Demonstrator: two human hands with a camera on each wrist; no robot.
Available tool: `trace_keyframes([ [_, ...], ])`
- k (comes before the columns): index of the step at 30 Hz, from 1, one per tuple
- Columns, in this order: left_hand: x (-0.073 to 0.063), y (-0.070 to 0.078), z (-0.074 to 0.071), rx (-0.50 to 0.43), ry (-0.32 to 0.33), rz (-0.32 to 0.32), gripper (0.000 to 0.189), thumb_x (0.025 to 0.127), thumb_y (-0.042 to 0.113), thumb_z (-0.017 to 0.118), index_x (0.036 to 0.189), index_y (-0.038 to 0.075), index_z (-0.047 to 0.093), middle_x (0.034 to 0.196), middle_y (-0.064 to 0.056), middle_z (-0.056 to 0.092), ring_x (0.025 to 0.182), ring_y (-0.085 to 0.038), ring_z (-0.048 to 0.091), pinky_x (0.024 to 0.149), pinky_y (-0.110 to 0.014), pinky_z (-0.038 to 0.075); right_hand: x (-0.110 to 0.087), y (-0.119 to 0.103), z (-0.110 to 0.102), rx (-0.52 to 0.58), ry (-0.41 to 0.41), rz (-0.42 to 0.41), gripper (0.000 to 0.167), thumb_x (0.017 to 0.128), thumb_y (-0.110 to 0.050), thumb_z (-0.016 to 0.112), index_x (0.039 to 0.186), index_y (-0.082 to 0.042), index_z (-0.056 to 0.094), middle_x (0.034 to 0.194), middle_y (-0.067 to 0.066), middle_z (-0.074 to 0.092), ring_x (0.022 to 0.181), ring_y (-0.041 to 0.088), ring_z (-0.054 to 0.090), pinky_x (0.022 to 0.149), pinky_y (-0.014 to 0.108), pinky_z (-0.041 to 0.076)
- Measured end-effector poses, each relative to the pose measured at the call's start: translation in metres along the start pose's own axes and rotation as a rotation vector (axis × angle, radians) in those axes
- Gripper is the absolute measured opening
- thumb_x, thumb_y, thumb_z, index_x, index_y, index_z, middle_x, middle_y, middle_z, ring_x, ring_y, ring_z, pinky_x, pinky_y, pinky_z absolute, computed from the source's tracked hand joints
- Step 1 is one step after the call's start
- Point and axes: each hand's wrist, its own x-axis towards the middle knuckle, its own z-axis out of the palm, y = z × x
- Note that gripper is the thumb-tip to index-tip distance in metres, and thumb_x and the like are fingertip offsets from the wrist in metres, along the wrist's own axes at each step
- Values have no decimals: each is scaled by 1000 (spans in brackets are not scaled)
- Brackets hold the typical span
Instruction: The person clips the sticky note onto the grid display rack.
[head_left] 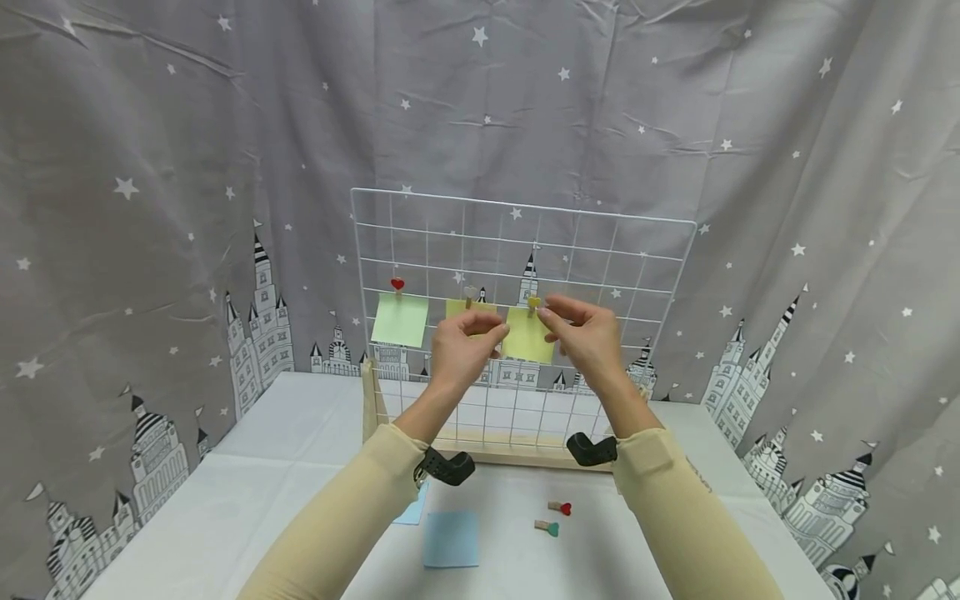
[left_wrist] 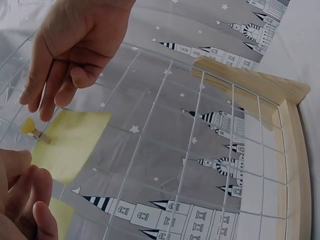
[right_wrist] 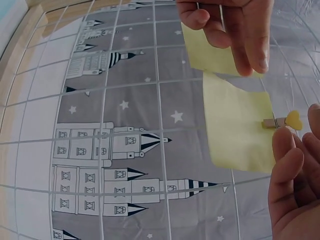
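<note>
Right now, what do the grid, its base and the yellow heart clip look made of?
Grid: probably white-coated metal wire; thin, straight, pale bars.
Base: wood, seemingly unpainted; grain shows.
Yellow heart clip: peg likely bare wood, tan; heart solid yellow, perhaps painted wood or plastic.

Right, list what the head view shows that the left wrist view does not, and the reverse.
Only the head view: the green note, the red heart clip holding it, blue notes and two loose clips on the table.
Only the left wrist view: a clear look at the right wooden upright, mostly hidden by the right arm from the head.
Both: wire grid, yellow note, its yellow heart clip, part of the neighbouring note, left grip, right grip.
</note>
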Motion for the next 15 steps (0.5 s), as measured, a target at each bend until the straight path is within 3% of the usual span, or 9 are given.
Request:
trace_keyframes([
  [9,-1,-6,-9,14,-9,7,16,91,18,80,104,10,78,101,-8,79,68,-20,72,63,-27,59,-3,7,-2,19,-16,13,40,94,-27,78,128,-8,72,120,16,75,74,7,72,60,23,54],
  [15,-4,-10,-15,54,-9,13,19,90,23,82,104,13,77,101,-6,79,68,-16,72,66,-36,61,-6,12,-3,38,-24,15,39,94,-26,78,127,-8,73,122,16,75,76,7,73,61,21,54],
])
